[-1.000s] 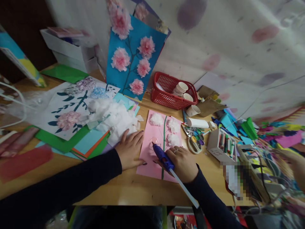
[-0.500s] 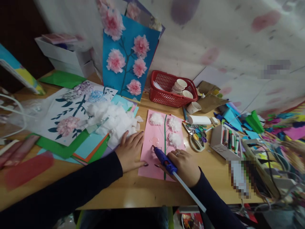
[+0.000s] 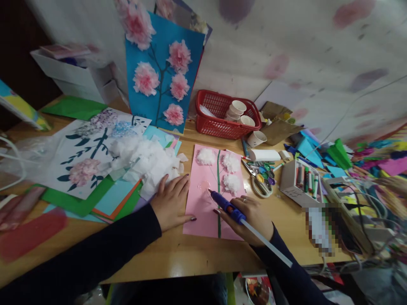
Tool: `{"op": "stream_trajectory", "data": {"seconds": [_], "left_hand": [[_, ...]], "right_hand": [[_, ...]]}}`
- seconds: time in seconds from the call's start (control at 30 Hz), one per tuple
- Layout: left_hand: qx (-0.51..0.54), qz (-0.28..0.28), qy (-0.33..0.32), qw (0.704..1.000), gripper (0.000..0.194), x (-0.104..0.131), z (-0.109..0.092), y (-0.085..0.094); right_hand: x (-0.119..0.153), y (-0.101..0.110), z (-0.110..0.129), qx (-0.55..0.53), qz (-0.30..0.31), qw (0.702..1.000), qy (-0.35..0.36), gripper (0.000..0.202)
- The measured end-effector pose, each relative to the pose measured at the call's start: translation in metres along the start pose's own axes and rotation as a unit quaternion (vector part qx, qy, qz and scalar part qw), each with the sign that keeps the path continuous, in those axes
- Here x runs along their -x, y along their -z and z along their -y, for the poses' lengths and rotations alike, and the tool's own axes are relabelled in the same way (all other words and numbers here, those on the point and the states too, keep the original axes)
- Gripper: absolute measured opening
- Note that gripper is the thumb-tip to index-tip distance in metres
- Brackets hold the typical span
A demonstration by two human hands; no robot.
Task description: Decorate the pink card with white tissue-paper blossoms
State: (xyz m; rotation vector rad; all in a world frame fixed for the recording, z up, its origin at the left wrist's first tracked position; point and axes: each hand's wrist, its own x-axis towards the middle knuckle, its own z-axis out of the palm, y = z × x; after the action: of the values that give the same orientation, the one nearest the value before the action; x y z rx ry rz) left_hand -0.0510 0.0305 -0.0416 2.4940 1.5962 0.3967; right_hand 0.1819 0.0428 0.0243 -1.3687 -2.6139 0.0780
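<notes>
In my right hand [image 3: 252, 218] is a blue glue gun [image 3: 227, 206] with a long pale glue stick [image 3: 269, 243] out of its back. Its nozzle points at a shiny ring of glue [image 3: 204, 185] on a pink sheet [image 3: 199, 216]. A green stem [image 3: 218, 199] runs down the sheet, and white fluffy paper blossoms [image 3: 231, 184] sit at both sides of its upper part. My left hand [image 3: 171, 203] lies flat, fingers spread, by the sheet's left edge. Its fingertips are close to a heap of white tissue pieces [image 3: 152, 163].
Behind stand a blue card with pink flowers [image 3: 162, 76] and a red basket [image 3: 219, 127] holding paper cups. To the right lie scissors [image 3: 262, 186], a box of markers [image 3: 294, 186] and cables. Coloured papers [image 3: 121, 199] and a flower picture [image 3: 76, 148] spread at the left.
The glue gun has moved slightly right, its nozzle now off the right side of the glue ring, and it has tilted a little. My left hand stays flat. The camera view has shifted slightly.
</notes>
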Motion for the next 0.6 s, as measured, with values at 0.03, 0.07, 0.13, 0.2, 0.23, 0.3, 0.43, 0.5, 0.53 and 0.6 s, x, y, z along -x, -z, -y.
{"op": "stream_trajectory", "data": {"seconds": [0.03, 0.07, 0.13, 0.2, 0.23, 0.3, 0.43, 0.5, 0.53, 0.6], "left_hand": [[-0.001, 0.001, 0.0, 1.0, 0.084, -0.0001, 0.0, 0.0002], [-0.002, 0.003, 0.001, 1.0, 0.084, -0.0002, 0.0, 0.0004], [-0.003, 0.008, 0.002, 1.0, 0.084, -0.0003, -0.0002, 0.0009], [-0.005, 0.009, 0.003, 1.0, 0.084, -0.0003, -0.0004, 0.0012], [-0.005, 0.008, 0.003, 1.0, 0.083, -0.0002, -0.0004, 0.0013], [-0.004, 0.005, 0.003, 1.0, 0.084, -0.0001, -0.0004, 0.0011], [-0.003, 0.003, 0.002, 1.0, 0.083, 0.0002, -0.0002, 0.0008], [-0.006, 0.002, 0.001, 1.0, 0.082, 0.0002, -0.0001, 0.0011], [-0.007, 0.002, -0.001, 1.0, 0.082, 0.0002, -0.0002, 0.0013], [-0.009, 0.002, -0.001, 1.0, 0.081, 0.0, -0.0004, 0.0016]], "right_hand": [[0.0002, -0.0004, 0.0006, 0.001, 0.002, 1.0, 0.0, 0.04], [0.0004, -0.0008, 0.0014, -0.002, 0.007, 1.0, 0.007, 0.039], [0.0006, -0.0013, 0.003, -0.011, 0.023, 0.999, 0.021, 0.039], [0.0008, -0.0013, 0.0038, -0.014, 0.024, 0.999, 0.019, 0.038], [0.0009, -0.0014, 0.0037, -0.01, 0.016, 1.0, 0.011, 0.039], [0.0011, -0.0019, 0.003, -0.001, 0.003, 1.0, 0.0, 0.039], [0.0008, -0.0034, 0.0035, -0.014, 0.018, 1.0, 0.009, 0.039], [-0.0001, -0.0037, 0.0051, -0.014, 0.014, 1.0, -0.001, 0.039], [-0.0007, -0.0036, 0.006, -0.011, 0.011, 1.0, -0.009, 0.039], [-0.0021, -0.0033, 0.0079, -0.014, 0.013, 1.0, -0.016, 0.041]]}}
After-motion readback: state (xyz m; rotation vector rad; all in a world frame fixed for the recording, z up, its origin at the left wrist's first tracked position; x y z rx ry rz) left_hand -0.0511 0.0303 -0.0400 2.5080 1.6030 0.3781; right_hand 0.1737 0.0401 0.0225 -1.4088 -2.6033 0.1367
